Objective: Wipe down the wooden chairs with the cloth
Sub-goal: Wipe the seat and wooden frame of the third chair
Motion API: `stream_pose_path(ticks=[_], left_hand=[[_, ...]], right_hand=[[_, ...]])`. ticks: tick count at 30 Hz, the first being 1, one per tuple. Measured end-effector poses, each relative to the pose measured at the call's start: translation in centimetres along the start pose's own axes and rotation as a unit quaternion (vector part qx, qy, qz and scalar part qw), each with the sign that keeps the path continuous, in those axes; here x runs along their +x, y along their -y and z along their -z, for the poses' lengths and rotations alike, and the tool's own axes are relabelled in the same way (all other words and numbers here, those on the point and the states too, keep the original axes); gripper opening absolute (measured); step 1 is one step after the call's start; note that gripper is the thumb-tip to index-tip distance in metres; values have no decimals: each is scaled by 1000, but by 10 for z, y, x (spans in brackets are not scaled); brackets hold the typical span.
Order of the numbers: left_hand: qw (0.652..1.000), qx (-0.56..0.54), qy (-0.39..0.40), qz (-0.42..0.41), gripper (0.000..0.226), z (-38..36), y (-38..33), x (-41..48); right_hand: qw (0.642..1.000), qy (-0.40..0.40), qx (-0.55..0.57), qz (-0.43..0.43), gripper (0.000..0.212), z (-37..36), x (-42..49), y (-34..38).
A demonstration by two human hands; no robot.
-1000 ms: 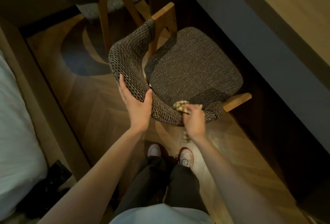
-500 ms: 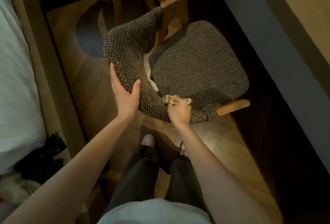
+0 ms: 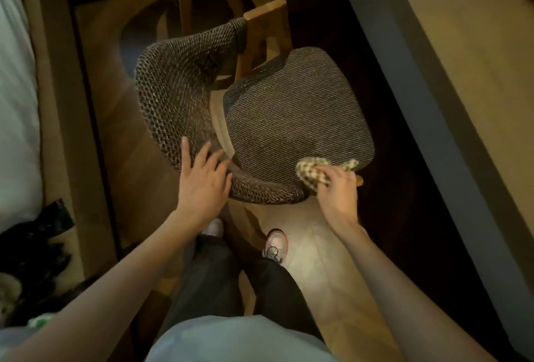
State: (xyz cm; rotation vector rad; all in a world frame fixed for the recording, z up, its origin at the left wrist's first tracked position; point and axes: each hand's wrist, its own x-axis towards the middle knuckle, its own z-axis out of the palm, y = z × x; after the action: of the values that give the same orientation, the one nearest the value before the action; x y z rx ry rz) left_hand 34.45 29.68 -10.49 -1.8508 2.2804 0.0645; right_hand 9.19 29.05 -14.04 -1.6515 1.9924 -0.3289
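Fingers of right hand point(image 3: 336, 191) curled round checked cloth point(image 3: 312, 172), at wooden arm end point(image 3: 359, 180) by chair point(image 3: 294, 119) seat corner. Fingers of left hand point(image 3: 202, 182) straight, flat on woven backrest point(image 3: 179, 93). Advise: brace chair, wipe along grain, firm even strokes.

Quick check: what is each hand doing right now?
Left hand: open, fingers resting on the woven backrest.
Right hand: grips the checked cloth.

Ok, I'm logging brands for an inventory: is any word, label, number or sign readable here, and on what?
None can be read. The checked cloth in the right hand shows only its pattern, the chair shows no tag or label, and the shoe is too blurred to tell any marking.
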Motion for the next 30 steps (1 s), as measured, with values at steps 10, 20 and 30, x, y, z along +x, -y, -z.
stream_pose_path(ticks=[10,20,30], left_hand=[[984,58,152,-75,50,-34,-66,14],[987,12,140,-73,56,-57,-85,24],[990,1,119,-80,59,-65,-92,26]], right_hand=[[955,130,-164,211,72,-28,-10,-28],[989,67,-125,51,54,-23,-4,-51],[989,11,-144,33,41,15,21,-90]])
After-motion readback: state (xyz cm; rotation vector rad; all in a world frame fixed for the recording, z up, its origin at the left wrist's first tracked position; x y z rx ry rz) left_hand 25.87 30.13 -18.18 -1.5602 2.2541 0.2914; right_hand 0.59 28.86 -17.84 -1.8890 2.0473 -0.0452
